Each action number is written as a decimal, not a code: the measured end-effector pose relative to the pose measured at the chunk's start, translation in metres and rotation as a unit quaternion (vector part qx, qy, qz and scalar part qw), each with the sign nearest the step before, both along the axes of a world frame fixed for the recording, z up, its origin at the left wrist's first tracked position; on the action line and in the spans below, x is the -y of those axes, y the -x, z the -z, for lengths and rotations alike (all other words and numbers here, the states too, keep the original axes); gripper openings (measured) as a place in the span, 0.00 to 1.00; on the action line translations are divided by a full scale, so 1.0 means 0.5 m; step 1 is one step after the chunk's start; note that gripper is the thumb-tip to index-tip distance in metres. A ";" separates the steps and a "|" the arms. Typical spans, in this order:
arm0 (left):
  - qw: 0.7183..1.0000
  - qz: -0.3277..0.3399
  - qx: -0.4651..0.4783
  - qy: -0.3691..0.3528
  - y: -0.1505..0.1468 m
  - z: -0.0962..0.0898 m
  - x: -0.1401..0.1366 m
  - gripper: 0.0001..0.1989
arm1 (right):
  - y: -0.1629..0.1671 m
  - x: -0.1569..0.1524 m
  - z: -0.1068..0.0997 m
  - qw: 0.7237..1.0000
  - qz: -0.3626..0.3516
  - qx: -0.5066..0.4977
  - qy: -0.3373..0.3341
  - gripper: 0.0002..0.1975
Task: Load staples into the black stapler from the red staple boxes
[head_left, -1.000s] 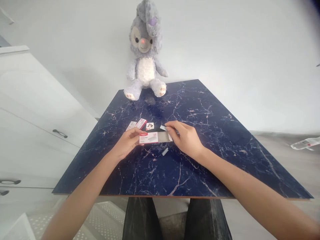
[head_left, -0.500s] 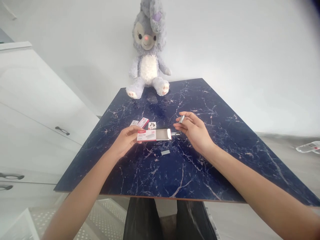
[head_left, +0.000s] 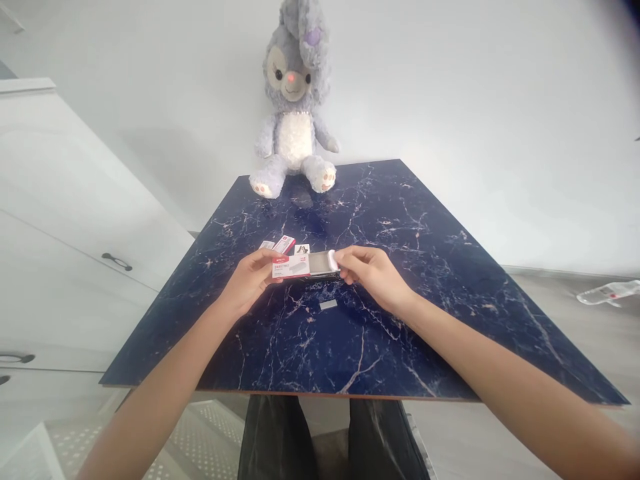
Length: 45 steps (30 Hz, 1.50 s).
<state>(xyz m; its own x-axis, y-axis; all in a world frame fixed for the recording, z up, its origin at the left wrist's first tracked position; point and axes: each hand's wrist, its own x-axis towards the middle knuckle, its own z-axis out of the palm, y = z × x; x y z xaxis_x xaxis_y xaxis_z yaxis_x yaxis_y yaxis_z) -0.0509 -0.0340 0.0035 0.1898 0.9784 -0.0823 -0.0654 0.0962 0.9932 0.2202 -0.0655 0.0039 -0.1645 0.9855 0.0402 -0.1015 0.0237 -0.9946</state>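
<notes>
My left hand point(head_left: 253, 283) pinches the left end of a red-and-white staple box point(head_left: 291, 267), held just above the table. Its inner tray point(head_left: 321, 263) is slid partly out to the right. My right hand point(head_left: 369, 273) is closed at the tray's white end flap, thumb and finger against it. No staple strip shows in those fingers. A dark stapler point(head_left: 324, 276) lies mostly hidden beneath the box. Closer to me, a small grey staple strip point(head_left: 329, 305) rests on the table.
Behind the left hand lie a red-and-white box point(head_left: 285, 245) and a small white box with a dark picture point(head_left: 302, 249). A plush rabbit point(head_left: 296, 133) sits at the back of the blue marbled table point(head_left: 400, 220). White cabinets point(head_left: 65, 220) stand at left.
My right hand has moved left from beyond the tray to its end flap. The staple strip it held no longer shows. The left hand keeps its grip on the box.
</notes>
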 end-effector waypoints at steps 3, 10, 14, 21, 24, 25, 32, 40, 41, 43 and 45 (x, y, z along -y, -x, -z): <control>1.000 -0.014 -0.016 -0.013 -0.001 0.002 0.001 0.15 | 0.000 0.003 -0.002 0.999 0.009 0.039 0.006 0.18; 0.996 -0.062 0.008 -0.057 0.007 -0.008 -0.007 0.14 | -0.048 0.006 -0.023 0.924 -0.167 0.314 -0.140 0.14; 0.996 -0.058 -0.024 -0.060 0.005 -0.008 -0.006 0.14 | -0.035 0.010 -0.012 0.838 -0.215 0.437 -0.244 0.07; 0.993 -0.025 -0.078 -0.082 -0.001 0.003 -0.001 0.11 | -0.036 0.016 -0.035 0.859 -0.074 0.375 -0.340 0.12; 0.992 0.027 -0.089 -0.087 -0.009 0.004 0.009 0.10 | -0.038 0.018 -0.033 0.822 0.000 0.408 -0.397 0.13; 0.991 0.042 -0.092 -0.091 -0.012 0.004 0.012 0.09 | -0.038 0.018 -0.030 0.805 0.001 0.428 -0.411 0.13; 0.989 0.057 -0.094 -0.099 -0.013 0.003 0.018 0.07 | -0.036 0.021 -0.020 0.738 -0.051 0.513 -0.435 0.11; 0.996 0.039 -0.043 -0.069 -0.009 -0.001 0.016 0.08 | -0.018 0.029 -0.023 0.821 0.003 0.449 -0.352 0.12; 0.998 0.032 -0.022 -0.056 -0.007 -0.004 0.014 0.09 | -0.014 0.032 -0.027 0.847 0.031 0.425 -0.318 0.13; 0.999 0.016 0.020 -0.038 -0.004 -0.009 0.011 0.09 | -0.007 0.036 -0.035 0.890 0.087 0.375 -0.245 0.14; 0.998 0.005 0.049 -0.033 0.000 -0.013 0.009 0.09 | -0.003 0.038 -0.041 0.917 0.102 0.337 -0.185 0.16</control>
